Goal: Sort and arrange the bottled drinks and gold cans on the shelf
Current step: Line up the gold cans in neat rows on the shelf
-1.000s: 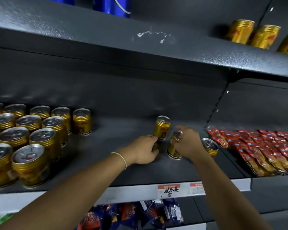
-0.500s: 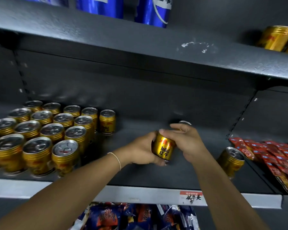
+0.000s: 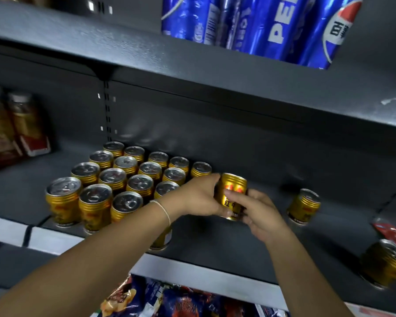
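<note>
Gold ribbed metal can (image 3: 232,191) held beside the block of gold cans (image 3: 124,179)
Left hand (image 3: 199,197) and right hand (image 3: 261,213): grip clamped on it (near upright); block lies just left, by the left hand

Gold can (image 3: 232,195) up front, red emblem, dark characters down its side. The clustered cans (image 3: 113,177) show the same ribbed gold, with silver lids. Shelf (image 3: 215,241) is a speckled charcoal grey, a pale strip along its edge. Above, blue drinks (image 3: 272,30) with white lettering and a red-white-blue roundel. Far right, red packets (image 3: 393,232).
</note>
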Tool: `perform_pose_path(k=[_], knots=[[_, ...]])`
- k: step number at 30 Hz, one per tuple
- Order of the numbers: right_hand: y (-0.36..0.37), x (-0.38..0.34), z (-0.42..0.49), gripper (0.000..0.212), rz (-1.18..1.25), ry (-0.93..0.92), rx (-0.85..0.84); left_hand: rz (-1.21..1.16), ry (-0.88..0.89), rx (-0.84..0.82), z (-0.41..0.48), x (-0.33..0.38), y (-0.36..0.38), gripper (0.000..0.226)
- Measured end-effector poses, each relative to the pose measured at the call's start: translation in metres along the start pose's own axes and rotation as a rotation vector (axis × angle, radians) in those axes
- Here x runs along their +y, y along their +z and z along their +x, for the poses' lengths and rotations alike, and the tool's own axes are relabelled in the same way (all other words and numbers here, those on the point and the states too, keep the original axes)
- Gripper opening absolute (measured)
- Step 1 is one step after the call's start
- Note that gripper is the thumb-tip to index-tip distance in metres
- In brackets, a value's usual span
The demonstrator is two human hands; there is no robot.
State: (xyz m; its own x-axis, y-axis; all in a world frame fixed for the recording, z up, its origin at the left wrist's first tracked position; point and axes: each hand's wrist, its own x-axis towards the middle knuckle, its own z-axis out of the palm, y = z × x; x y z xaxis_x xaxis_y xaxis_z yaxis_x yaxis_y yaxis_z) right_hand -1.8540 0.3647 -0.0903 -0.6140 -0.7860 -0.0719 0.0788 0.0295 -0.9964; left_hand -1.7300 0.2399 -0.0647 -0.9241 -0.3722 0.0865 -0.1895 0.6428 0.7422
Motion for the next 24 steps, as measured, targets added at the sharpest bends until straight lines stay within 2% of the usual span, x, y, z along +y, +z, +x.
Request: perform_pose_path(k=[2,5,6,8,11,15,19,24], knots=[[0.013,0.010,0.008,0.051,0.003,-0.021,0.029,0.142,-0.003,0.054,0.000,-0.006,-0.020,0.051],[0.030,0.027,0.022,0.034,0.011,-0.034,0.070,0.335,0.028,0.145,0.002,-0.022,-0.044,0.015],[0.035,0.034,0.027,0.034,-0.007,-0.052,0.084,0.395,0.027,0.157,0.002,-0.028,-0.049,0.013],[0.044,0.047,0.037,0.039,-0.051,-0.089,0.114,0.458,-0.003,0.155,0.003,-0.042,-0.055,0.014],[0.054,0.063,0.048,0.045,-0.136,-0.125,0.151,0.509,-0.045,0.075,0.003,-0.060,-0.054,0.034],[0.063,0.073,0.057,0.059,-0.248,-0.200,0.155,0.516,-0.035,0.032,0.001,-0.074,-0.047,0.042],[0.064,0.079,0.063,0.060,-0.277,-0.250,0.174,0.525,-0.005,0.031,-0.001,-0.076,-0.043,0.052],[0.063,0.086,0.066,0.059,-0.303,-0.310,0.247,0.546,0.022,0.037,0.000,-0.079,-0.040,0.054]])
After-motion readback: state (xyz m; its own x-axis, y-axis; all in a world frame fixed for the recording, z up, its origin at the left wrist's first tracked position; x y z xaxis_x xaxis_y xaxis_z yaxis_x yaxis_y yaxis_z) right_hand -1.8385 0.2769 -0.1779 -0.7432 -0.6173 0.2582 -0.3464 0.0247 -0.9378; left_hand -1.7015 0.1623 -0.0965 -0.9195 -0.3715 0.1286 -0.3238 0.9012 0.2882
